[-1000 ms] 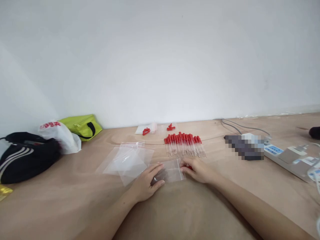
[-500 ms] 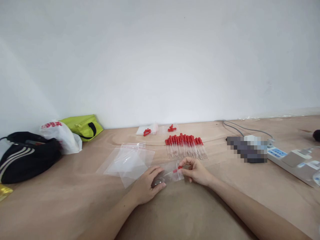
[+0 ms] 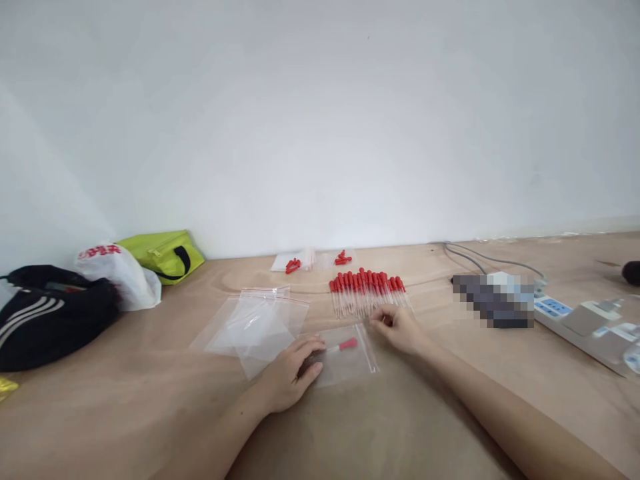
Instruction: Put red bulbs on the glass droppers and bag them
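A clear zip bag (image 3: 345, 370) lies flat on the table with one red-bulbed dropper (image 3: 349, 343) inside, its bulb toward the zip edge. My left hand (image 3: 293, 372) rests on the bag's left end, thumb and fingers apart, over the dropper's thin end. Just above and right of the bag, my right hand (image 3: 397, 327) has its fingertips curled together at the near ends of a row of red-bulbed droppers (image 3: 367, 283); whether it pinches one is hidden. Several flat clear bags (image 3: 255, 327) overlap to the left of the row.
Two small groups of red bulbs (image 3: 293, 266) lie on bags near the wall. At the left are a black bag (image 3: 55, 320), a white plastic bag (image 3: 117, 277) and a green bag (image 3: 170, 257). A power strip (image 3: 585, 333) with cables stands at the right.
My right hand has let go of the red bulb and moved up and right to the dropper row. The dropper now lies inside the flattened bag. My left hand has shifted slightly left.
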A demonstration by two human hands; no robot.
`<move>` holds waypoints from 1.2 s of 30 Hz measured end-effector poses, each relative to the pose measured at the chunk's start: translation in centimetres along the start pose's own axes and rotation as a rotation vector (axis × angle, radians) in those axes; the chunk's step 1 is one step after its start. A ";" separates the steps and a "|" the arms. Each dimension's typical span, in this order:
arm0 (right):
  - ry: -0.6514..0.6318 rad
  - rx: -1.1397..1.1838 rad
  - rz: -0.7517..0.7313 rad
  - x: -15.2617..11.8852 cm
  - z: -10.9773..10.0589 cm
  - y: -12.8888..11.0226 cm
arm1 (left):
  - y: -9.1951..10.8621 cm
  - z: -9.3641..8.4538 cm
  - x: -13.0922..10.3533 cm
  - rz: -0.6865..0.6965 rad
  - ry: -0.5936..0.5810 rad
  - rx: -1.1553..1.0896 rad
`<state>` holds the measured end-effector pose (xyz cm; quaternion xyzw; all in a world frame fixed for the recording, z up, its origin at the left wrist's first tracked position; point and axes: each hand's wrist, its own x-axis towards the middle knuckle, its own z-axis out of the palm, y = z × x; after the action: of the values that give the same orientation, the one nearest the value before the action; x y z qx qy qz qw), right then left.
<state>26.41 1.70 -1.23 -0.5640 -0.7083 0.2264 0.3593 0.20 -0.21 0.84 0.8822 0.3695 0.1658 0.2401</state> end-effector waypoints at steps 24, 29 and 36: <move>0.295 -0.118 0.201 10.0 -2.8 1.9 | 0.3 0.1 0.0 -0.026 -0.001 0.001; 0.360 0.151 0.143 5.8 -3.9 2.0 | 0.6 0.3 0.2 -0.051 0.031 0.019; 0.548 0.624 0.257 -0.3 -0.7 3.1 | 0.9 0.3 0.6 -0.064 -0.001 0.082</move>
<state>29.00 2.19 -3.12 -0.5513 -0.4085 0.3145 0.6560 1.30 -0.42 1.12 0.8791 0.4040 0.1422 0.2091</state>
